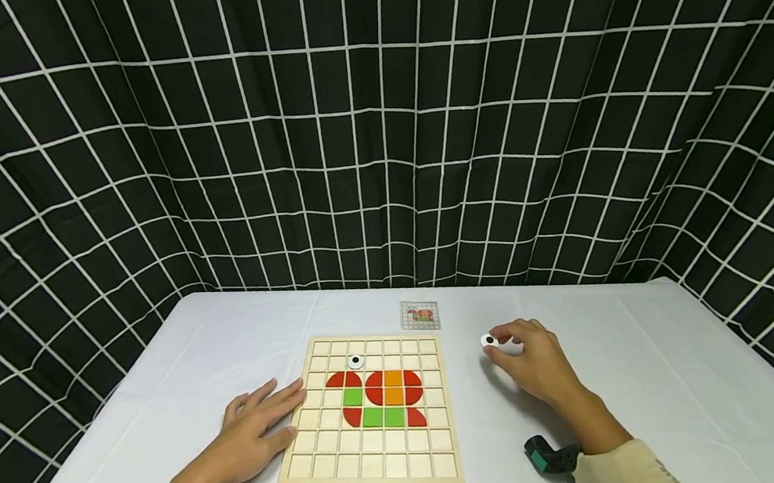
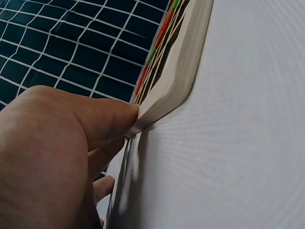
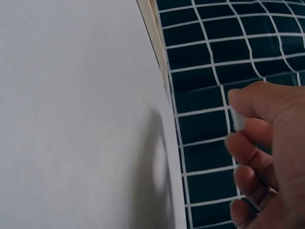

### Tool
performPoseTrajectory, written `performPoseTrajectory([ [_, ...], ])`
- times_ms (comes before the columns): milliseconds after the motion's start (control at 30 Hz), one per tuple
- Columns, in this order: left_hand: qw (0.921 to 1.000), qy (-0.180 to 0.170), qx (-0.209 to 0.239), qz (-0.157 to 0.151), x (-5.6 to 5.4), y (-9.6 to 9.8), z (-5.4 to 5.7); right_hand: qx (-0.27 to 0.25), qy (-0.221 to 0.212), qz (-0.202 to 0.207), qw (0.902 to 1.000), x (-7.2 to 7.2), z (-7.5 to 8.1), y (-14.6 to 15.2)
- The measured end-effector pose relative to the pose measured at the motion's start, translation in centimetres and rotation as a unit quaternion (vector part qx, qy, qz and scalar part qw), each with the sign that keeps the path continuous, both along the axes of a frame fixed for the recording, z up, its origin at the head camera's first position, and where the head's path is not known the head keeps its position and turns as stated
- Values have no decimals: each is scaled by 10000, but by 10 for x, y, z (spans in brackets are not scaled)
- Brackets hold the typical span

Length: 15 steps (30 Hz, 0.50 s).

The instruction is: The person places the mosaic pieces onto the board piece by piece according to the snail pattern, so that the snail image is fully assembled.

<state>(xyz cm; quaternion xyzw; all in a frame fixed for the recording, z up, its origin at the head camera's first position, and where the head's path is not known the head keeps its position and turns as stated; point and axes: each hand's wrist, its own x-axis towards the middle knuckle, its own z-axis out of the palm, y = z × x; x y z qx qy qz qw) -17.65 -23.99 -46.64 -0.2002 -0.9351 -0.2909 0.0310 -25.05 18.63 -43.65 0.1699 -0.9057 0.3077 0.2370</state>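
Note:
A square wooden grid board (image 1: 335, 463) lies on the table, bearing red, green and orange tiles and one round white eye tile (image 1: 356, 362) near its upper left. My left hand (image 1: 248, 437) rests at the board's left side, fingers fairly straight and fingertips touching its rim. The left wrist view has the thumb (image 2: 112, 117) against the board's pale edge (image 2: 178, 76). Right of the board, my right hand (image 1: 537, 359) pinches a second eye tile (image 1: 489, 340), white with a black dot, between thumb and finger. Edge-on, that tile (image 3: 237, 120) shows as a thin white sliver above the table.
Behind the board lies a small pattern card (image 1: 420, 315) with a similar coloured picture. A white cloth covers the table (image 1: 626, 358). Black curtains (image 1: 361, 134) with a white grid surround its back and sides. Each wrist wears a black device (image 1: 550, 456).

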Motion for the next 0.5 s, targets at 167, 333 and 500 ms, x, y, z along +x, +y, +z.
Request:
performPoseTrajectory([
  [167,10000,16,-30,3,-1,0,0,-46,142,228,9996,-2,6,-10],
  [333,10000,-9,-33,17,-1,-1,-1,-48,220,346,9991,-2,14,-24],
  [500,10000,-19,-14,10,-1,-1,-1,-111,292,514,9982,-3,21,-41],
])
